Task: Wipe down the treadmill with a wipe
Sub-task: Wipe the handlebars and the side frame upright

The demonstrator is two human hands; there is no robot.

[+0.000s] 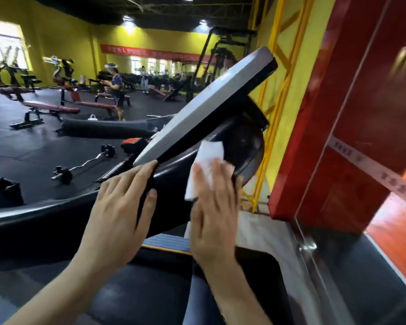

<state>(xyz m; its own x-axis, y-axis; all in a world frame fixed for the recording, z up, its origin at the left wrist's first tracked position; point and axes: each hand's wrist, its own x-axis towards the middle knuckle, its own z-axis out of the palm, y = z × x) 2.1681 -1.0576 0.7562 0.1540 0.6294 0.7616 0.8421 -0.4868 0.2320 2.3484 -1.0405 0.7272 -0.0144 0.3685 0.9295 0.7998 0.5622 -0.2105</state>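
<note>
Pressing white wipe (203, 167) flat against dark rounded back housing of treadmill (239, 141) console with right hand (215, 207); fingers (201, 177) straight, spread, lying over wipe's lower half, upper half showing beyond fingertips. Bracing with left hand (120, 207) at lower corner of tilted grey console panel (209, 106): fingers extended along panel edge, thumb (150, 202) on dark underside, corner loosely between them, not clenched. Console tilted, upper end toward yellow wall. Red pillar (338, 113) just right of console. Curl barbell (85, 164) on black gym floor (33, 141) to left, benches (52, 110) farther back, person (116, 90) standing well apart.
</note>
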